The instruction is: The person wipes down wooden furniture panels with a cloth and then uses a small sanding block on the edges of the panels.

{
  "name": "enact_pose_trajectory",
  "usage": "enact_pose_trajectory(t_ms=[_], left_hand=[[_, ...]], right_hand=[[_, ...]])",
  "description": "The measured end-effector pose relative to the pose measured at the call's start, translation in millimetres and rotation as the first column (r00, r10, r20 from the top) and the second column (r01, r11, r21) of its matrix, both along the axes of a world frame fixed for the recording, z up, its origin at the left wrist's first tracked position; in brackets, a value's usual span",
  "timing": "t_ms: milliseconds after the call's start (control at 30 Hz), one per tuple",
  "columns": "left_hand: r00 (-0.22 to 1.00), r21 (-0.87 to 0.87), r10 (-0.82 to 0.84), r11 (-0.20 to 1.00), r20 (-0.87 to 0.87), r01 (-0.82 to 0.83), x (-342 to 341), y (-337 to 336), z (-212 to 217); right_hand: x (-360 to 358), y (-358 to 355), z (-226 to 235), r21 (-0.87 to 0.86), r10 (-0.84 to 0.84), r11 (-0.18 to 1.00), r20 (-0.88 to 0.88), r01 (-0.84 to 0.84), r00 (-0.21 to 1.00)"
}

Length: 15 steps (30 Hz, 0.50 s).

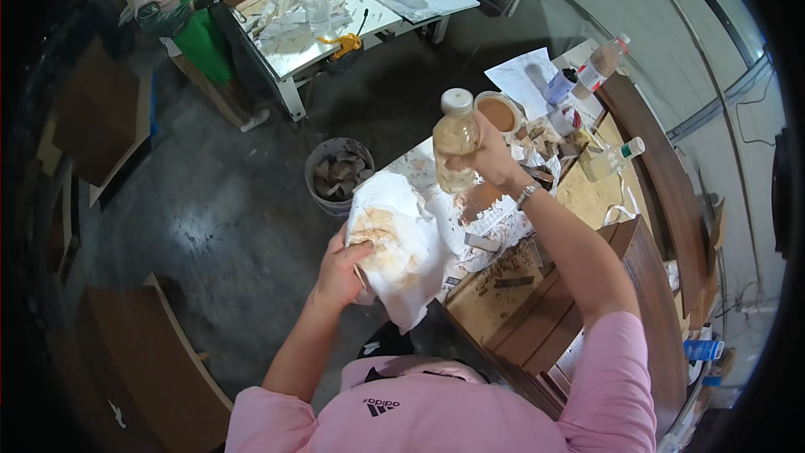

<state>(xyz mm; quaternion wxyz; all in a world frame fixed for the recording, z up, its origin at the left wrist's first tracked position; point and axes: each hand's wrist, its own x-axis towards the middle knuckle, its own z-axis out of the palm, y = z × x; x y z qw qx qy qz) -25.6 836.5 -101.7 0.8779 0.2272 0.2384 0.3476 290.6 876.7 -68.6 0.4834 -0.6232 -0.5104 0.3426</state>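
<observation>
Left hand: the left hand (340,273) is gripping a crumpled white cloth (398,243), fingers closed over its lower left edge, holding it up in front of the body.
White cloth: it is showing brownish stains across its middle and hanging down past the hand, its upper part lying against the edge of the workbench (587,197).
Right hand: the right hand (495,159) is wrapping around a clear plastic bottle (455,143), fingers closed on its lower half, a bracelet sitting at the wrist.
Bottle: it is standing nearly upright in the air above the cloth and the bench's near corner, white cap on, holding a pale yellowish liquid.
Workbench: it is carrying paper scraps, wood offcuts, a round tub of brown paste (499,111) just beyond the bottle, and more bottles farther back.
Floor: a grey bucket (335,174) full of scraps is sitting on the concrete, near the cloth.
Background: a person in a green apron (197,29) is standing at a second table (335,21) well apart.
</observation>
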Motion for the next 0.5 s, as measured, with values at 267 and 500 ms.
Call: enact_pose_trajectory(t_ms=[267, 500], left_hand=[[0.998, 0.097, -0.030, 0.995, 0.053, 0.025, -6.6, 8.8, -2.8], [0.990, 0.000, 0.003, 1.000, 0.144, -0.003, 30.4, 7.4, -11.3]], right_hand=[[-55.1, -59.5, 65.1, -0.388, 0.455, 0.887, 0.647, -0.249, 0.613], [-68.3, -75.8, 68.8, -0.442, 0.444, 0.887, 0.733, -0.134, 0.515]])
